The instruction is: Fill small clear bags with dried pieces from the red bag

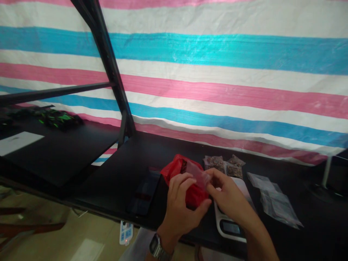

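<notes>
Left hand (179,208) cups a red bag (172,167), right hand (226,194) pinches a clear bag (199,175); filled bags (234,171) lie beyond this hand, flat unfilled bags (278,203) remain to its right.

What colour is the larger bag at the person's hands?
The bag is red; the head view shows it best.

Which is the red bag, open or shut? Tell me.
Open: the red bag gapes, with dark contents showing inside.
</notes>
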The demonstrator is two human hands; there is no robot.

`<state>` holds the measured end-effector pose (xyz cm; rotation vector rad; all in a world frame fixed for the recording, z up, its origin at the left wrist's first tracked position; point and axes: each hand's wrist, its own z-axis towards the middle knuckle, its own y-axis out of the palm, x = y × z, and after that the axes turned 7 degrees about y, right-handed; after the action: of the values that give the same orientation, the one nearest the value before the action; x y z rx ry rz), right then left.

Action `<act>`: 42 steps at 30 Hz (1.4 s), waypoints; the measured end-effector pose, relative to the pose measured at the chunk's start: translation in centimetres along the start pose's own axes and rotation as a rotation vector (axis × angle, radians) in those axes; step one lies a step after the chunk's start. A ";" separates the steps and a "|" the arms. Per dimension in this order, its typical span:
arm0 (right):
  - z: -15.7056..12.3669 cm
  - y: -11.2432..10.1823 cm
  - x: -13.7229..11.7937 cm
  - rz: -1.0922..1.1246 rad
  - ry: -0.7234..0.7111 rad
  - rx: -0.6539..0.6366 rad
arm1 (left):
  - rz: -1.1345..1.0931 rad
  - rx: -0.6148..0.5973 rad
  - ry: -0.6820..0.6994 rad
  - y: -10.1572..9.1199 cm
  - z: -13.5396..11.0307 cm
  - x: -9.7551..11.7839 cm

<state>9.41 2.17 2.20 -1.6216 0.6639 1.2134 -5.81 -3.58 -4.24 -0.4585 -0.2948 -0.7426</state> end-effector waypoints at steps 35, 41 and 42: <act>2.1 3.2 0.6 -0.766 0.112 -0.020 | -0.293 0.286 -0.561 -2.7 -0.6 -5.1; 3.8 3.5 1.8 -0.732 0.074 0.126 | -0.315 -0.212 -0.394 -3.6 0.0 -3.5; 4.2 3.8 2.1 -0.714 0.038 0.109 | -0.304 -0.275 -0.358 -3.6 0.0 -3.1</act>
<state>5.29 4.78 -1.26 -1.5891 0.1313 0.6122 -10.56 -4.13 -4.46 -0.8219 -0.6109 -1.0030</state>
